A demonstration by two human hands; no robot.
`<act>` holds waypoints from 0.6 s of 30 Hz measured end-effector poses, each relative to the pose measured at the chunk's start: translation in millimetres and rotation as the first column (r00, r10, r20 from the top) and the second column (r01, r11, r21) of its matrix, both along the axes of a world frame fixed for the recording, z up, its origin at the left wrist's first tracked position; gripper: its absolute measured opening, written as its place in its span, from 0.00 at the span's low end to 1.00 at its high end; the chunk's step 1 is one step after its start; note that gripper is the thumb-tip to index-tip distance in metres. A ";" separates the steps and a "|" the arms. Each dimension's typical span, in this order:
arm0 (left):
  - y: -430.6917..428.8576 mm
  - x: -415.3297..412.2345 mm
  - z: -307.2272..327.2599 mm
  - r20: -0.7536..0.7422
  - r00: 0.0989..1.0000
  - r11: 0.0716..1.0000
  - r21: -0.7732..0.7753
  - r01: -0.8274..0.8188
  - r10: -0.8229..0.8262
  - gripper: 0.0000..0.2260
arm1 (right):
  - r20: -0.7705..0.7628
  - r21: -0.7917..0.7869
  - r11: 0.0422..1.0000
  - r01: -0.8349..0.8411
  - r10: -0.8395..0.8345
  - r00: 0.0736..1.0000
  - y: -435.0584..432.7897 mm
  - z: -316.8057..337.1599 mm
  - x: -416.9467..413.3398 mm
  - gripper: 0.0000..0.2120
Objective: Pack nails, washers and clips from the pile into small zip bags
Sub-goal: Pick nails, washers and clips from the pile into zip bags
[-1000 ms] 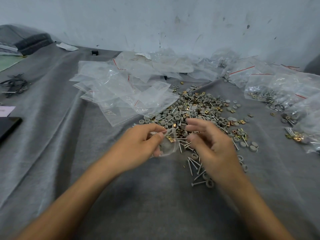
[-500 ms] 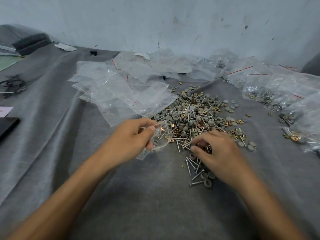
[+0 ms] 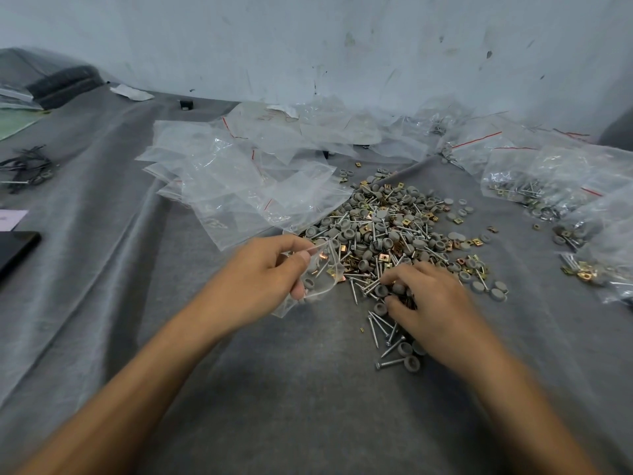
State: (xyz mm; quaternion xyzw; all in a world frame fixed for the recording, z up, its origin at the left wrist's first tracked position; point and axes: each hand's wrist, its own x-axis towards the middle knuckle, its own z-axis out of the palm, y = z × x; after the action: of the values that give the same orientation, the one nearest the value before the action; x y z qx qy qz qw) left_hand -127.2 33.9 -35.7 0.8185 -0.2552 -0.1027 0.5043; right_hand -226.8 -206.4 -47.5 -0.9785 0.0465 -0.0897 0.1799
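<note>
Zip bag (image 3: 320, 272), partly filled, pinched at its mouth by left hand (image 3: 263, 272), held just beside pile (image 3: 394, 228) for short transfers; right hand (image 3: 435, 303) curls onto pile's near edge, grip unclear through blur.

Scuffed pale blue-grey wall (image 3: 342, 39) across the top of the frame, wrinkled grey cloth-covered surface (image 3: 102, 303) below, even soft light
</note>
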 end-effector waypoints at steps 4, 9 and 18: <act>0.6 0.1 0.2 0.007 1.000 1.000 0.012 -0.001 0.001 0.08 | 0.013 0.000 1.000 -0.022 0.022 1.000 -0.1 -1.1 -0.5 0.08; 1.4 -0.7 1.1 0.006 1.000 1.000 0.019 0.004 -0.004 0.08 | -0.043 0.052 0.997 -0.059 0.062 0.997 -6.9 1.1 -3.5 0.11; -1.7 -4.8 2.8 0.022 1.000 0.999 0.034 0.002 -0.003 0.08 | 0.068 0.110 0.989 -0.098 0.091 0.993 -5.0 -1.4 -2.7 0.08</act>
State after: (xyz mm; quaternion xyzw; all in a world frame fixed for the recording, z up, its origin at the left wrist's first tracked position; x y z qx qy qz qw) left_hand -132.0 32.1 -32.9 0.8277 -0.2600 -0.0985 0.4874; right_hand -229.5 -211.3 -48.9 -0.9645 -0.0008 -0.1090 0.2406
